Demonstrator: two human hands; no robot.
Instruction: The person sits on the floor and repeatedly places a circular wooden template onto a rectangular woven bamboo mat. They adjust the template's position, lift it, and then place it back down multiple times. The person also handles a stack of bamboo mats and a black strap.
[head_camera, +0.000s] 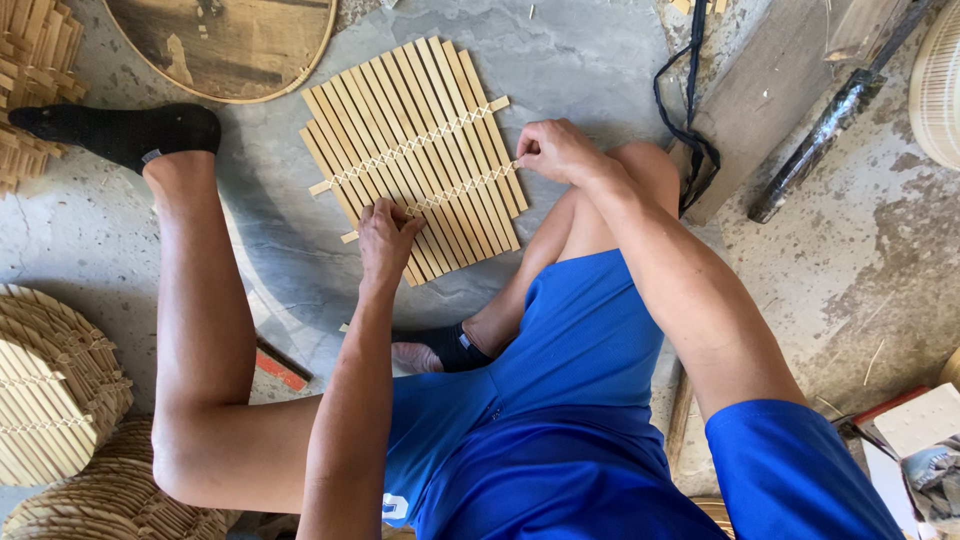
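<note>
Step judged: lashing second binding row across bamboo slat mat (415, 150); left hand (385, 238) pressing mat's near edge, grasping nothing; right hand (553, 150) at mat's right edge, pinching binding strip (470, 186); next move calls for steady tension.

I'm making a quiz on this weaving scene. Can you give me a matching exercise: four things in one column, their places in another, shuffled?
Things:
1. left hand
2. right hand
3. round flat tray
4. stacked slat mats

Places:
A. top edge of the view, on the concrete floor
B. lower left edge of the view
C. at the right edge of the bamboo slat mat
D. on the near edge of the bamboo slat mat

Pairs: 1-D, 2-C, 3-A, 4-B
</note>
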